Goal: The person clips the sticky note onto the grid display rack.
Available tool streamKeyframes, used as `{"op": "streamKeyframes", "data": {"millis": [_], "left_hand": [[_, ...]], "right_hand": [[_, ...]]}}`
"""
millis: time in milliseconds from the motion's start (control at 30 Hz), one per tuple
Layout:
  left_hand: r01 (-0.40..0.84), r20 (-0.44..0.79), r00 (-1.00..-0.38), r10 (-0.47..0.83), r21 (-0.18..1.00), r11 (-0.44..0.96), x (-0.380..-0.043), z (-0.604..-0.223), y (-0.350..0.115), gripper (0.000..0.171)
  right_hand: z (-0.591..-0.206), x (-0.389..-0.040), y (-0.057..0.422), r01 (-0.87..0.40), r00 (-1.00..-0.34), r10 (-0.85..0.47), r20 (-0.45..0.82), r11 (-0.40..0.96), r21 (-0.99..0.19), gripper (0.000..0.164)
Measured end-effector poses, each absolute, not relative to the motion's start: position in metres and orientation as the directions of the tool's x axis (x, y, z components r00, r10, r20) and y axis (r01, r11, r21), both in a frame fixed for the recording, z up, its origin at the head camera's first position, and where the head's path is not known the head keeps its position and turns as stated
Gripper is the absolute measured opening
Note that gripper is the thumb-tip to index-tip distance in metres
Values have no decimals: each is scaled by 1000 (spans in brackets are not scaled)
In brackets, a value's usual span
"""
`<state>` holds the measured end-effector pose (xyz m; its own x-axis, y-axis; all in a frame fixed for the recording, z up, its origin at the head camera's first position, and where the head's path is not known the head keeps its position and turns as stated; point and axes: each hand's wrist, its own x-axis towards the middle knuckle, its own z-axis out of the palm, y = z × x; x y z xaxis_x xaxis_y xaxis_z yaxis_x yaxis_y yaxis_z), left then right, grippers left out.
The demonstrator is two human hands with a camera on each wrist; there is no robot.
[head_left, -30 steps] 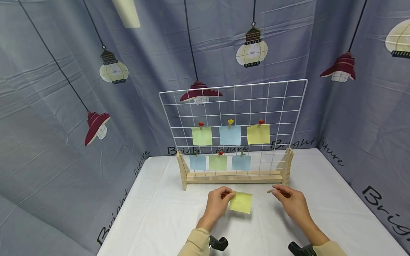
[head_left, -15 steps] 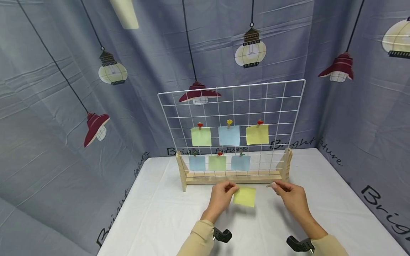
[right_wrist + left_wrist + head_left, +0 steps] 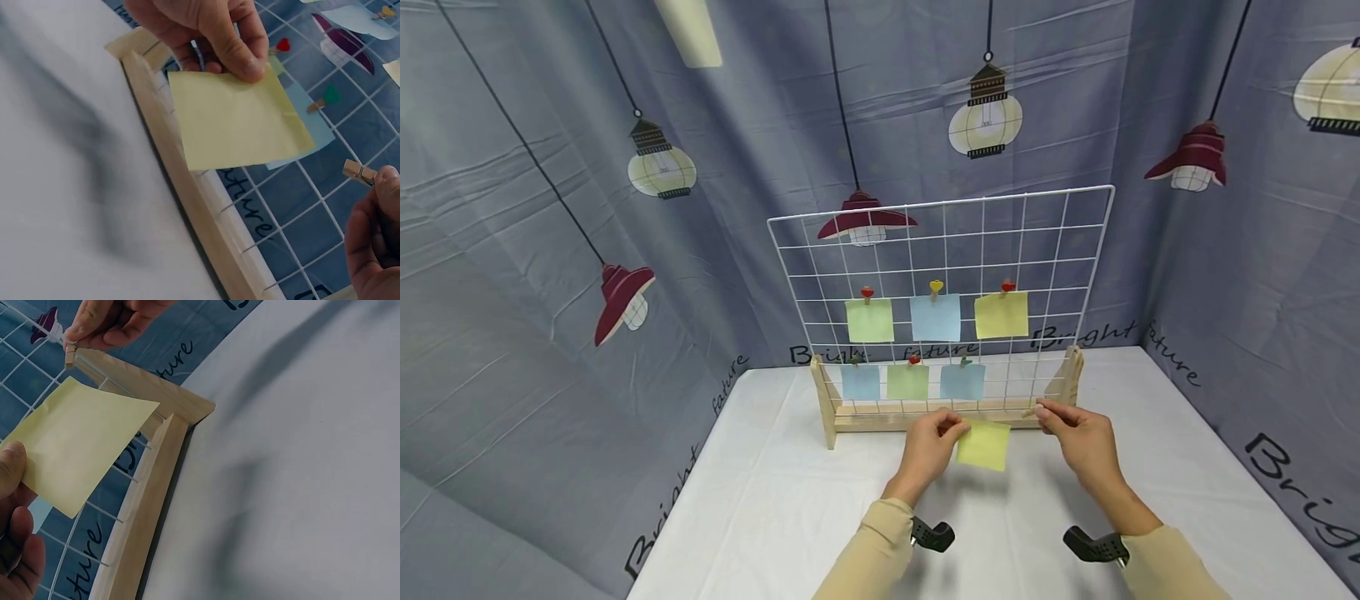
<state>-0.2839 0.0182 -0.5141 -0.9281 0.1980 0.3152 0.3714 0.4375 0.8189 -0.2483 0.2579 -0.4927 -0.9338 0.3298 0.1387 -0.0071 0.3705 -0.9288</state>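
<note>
My left hand (image 3: pixel 929 450) pinches a yellow sticky note (image 3: pixel 983 445) by its upper left corner, in front of the wooden base. A small wooden clothespin (image 3: pixel 360 171) is held between thumb and fingertips of my right hand (image 3: pixel 1084 440), to the right of the note and apart from it. Behind both hands stands a white wire grid (image 3: pixel 1045 275) in a wooden stand (image 3: pixel 925 422). On its lower row hang a blue note (image 3: pixel 861 383), a green note (image 3: pixel 907 383) and another blue note (image 3: pixel 962 382), each clipped by a clothespin.
Higher on the grid hang a green note (image 3: pixel 870 322), a blue note (image 3: pixel 936 318) and a yellow note (image 3: pixel 1002 316), under heart-topped clothespins. The white table (image 3: pixel 760 500) extends around the stand, and a patterned curtain (image 3: pixel 722 250) encloses it.
Both hands have moved forward and up toward the grid. The left hand has also carried the yellow note rightward, closer to the clothespin in the right hand.
</note>
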Motion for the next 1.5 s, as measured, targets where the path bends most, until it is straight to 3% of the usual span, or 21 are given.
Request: {"op": "streamKeyframes", "data": {"millis": [300,1167,1500], "left_hand": [[383,327,-924,200,817,431,-296,-509,35,10],[328,345,-938,35,848,417,-322,-485,86,10],[354,389,-921,10,825,441,-325,-477,98,11]], "right_hand": [[-480,-258,262,-9,-930,353,99,247,-969,36],[-452,-283,269,68,-908,413,76,322,-944,42],[-448,-291,271,15,-896,428,115,288,-957,37]]}}
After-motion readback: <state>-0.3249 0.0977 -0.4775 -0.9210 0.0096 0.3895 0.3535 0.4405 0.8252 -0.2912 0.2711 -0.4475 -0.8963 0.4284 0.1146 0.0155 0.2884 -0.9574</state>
